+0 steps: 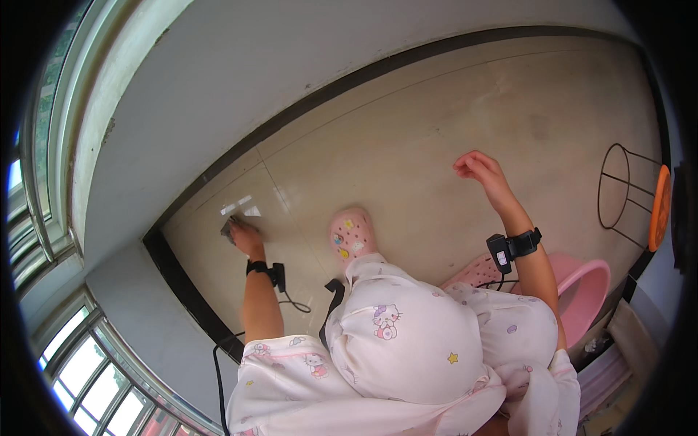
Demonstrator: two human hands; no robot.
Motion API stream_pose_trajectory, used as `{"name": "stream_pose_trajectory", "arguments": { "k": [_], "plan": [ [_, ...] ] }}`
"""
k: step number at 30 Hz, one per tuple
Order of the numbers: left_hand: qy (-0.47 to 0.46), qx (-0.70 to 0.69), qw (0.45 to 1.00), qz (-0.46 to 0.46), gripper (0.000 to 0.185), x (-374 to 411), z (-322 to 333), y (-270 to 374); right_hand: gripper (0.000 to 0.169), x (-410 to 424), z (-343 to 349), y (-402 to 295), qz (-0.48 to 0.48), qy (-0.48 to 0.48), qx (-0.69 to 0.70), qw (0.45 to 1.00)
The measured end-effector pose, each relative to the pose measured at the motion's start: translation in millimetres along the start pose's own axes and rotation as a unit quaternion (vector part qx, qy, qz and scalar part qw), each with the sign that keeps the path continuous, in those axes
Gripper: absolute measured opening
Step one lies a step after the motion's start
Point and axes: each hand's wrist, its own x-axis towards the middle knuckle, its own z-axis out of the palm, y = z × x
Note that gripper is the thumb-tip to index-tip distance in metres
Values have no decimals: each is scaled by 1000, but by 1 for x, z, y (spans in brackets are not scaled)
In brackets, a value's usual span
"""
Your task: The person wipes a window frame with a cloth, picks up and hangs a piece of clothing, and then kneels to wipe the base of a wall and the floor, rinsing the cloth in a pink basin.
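On the left, my left hand [248, 240] is down at the tiled floor, close to the corner of the walls. Its fingers grip a small dark grey cloth [226, 229], mostly hidden under the hand and pressed to the tiles. My right hand [481, 168] hangs over the floor on the right with loosely curled fingers and nothing visible in it. Each wrist wears a black strapped device, the left device [277, 277] and the right device [499, 253]. A pink clog with charms [353, 234] stands between the hands; another pink clog [473, 270] is partly covered by the trouser leg.
A pink plastic basin or bucket [591, 305] stands close by my right forearm. Farther right is a wire-frame stool with an orange seat [660, 208]. Black skirting [327, 103] edges the grey walls. Barred windows [92, 359] are at left; a black cable [219, 376] trails by my left side.
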Motion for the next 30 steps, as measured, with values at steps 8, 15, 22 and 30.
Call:
{"name": "stream_pose_trajectory", "arguments": {
  "k": [8,15,22,30],
  "plan": [
    [-162,-135,929,305,49,-46,-13,266,24,4,3,-6,21,-1,14,1000],
    [-332,-319,752,472,43,-94,-38,393,23,10,6,-22,-29,0,-16,999],
    [-230,-320,874,283,44,15,-6,197,21,0,-14,10,20,66,51,996],
    [-132,-435,783,-423,32,-20,-10,-40,21,14,-5,9,38,41,-2,998]
  ]
}}
